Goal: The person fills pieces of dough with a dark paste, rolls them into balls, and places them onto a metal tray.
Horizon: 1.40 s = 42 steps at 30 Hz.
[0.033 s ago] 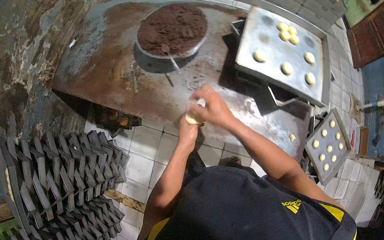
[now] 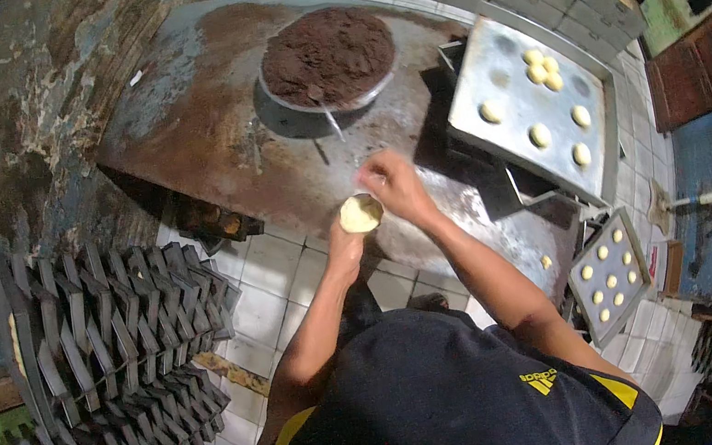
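A flattened round of pale dough [image 2: 361, 214] rests in my left hand [image 2: 345, 245], held up at the near edge of the table and cupped by the fingers. Just right of it and slightly beyond is my right hand [image 2: 399, 186], apart from the dough. Its fingers are bent, and their tips are blurred, so what they hold, if anything, does not show. Farther off on the table stands a wide metal bowl [image 2: 278, 108] heaped with dark brown crumbly filling [image 2: 329, 54]. The handle of a utensil [image 2: 332, 124] sticks out over its near rim.
A metal tray [image 2: 510, 137] with several dough balls [image 2: 540, 135] sits raised at the table's right. Lower right is a smaller tray [image 2: 580, 275] of dough balls. Dark stacked racks or pans [image 2: 110, 317] fill the left. A dough scrap [image 2: 546, 262] lies near the table's right corner.
My right hand has come off the dough and moved slightly right. The dough in my left hand now shows its broad, open face.
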Each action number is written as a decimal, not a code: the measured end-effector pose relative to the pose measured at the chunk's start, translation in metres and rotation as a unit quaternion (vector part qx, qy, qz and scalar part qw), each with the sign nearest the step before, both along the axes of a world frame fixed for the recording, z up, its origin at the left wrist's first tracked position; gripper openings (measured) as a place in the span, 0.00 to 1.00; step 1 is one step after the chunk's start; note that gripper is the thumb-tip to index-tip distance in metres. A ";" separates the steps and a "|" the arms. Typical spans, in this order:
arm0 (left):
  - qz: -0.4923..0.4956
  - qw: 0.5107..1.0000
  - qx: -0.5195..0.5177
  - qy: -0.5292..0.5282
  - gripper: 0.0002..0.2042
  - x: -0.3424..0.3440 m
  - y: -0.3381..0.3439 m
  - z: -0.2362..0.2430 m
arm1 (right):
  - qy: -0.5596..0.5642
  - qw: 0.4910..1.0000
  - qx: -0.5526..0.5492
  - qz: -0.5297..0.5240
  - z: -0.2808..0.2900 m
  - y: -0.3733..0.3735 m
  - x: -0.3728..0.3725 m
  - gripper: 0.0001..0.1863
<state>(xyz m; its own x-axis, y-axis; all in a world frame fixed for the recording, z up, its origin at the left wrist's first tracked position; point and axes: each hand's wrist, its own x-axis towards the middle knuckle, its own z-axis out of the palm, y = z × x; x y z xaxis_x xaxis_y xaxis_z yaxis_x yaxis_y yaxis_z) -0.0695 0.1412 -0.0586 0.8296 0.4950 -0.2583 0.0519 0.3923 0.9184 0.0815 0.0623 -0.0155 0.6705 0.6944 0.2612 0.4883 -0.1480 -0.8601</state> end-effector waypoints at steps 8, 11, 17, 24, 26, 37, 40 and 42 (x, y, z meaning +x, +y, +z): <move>0.045 0.976 0.210 0.024 0.44 0.018 0.173 0.041 | 0.292 0.932 -0.159 -0.144 -0.039 0.163 0.099 0.20; 0.010 0.969 0.246 0.034 0.34 0.038 0.228 0.019 | -0.082 0.971 -0.221 -0.027 -0.040 0.166 0.147 0.14; 0.021 0.973 0.227 0.029 0.25 0.066 0.272 -0.008 | -0.207 0.820 -0.533 0.038 -0.006 0.180 0.133 0.12; 0.031 0.971 0.232 0.039 0.26 0.104 0.291 0.003 | 0.318 0.921 -0.224 -0.002 0.019 0.189 0.136 0.12; 0.016 0.963 0.263 0.045 0.28 0.128 0.292 0.006 | 0.313 0.932 -0.181 0.010 0.028 0.183 0.138 0.15; 0.060 0.934 0.333 0.117 0.20 0.214 0.308 -0.009 | -0.218 0.936 -0.267 -0.065 0.012 0.153 0.077 0.16; -0.010 0.969 0.241 0.055 0.29 0.202 0.302 -0.011 | -0.227 0.931 -0.260 -0.119 -0.013 0.141 0.095 0.15; -0.110 0.978 0.180 -0.004 0.34 0.190 0.273 0.008 | -0.123 0.963 -0.152 -0.183 -0.011 0.145 0.103 0.20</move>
<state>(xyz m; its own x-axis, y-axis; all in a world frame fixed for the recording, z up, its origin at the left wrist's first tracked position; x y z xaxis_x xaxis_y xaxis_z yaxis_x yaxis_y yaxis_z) 0.1209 0.4146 -0.0510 0.9273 0.3625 -0.0934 0.0910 0.0240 0.9956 0.1843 0.2076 -0.0265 0.8292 0.4925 0.2643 0.5384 -0.5765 -0.6146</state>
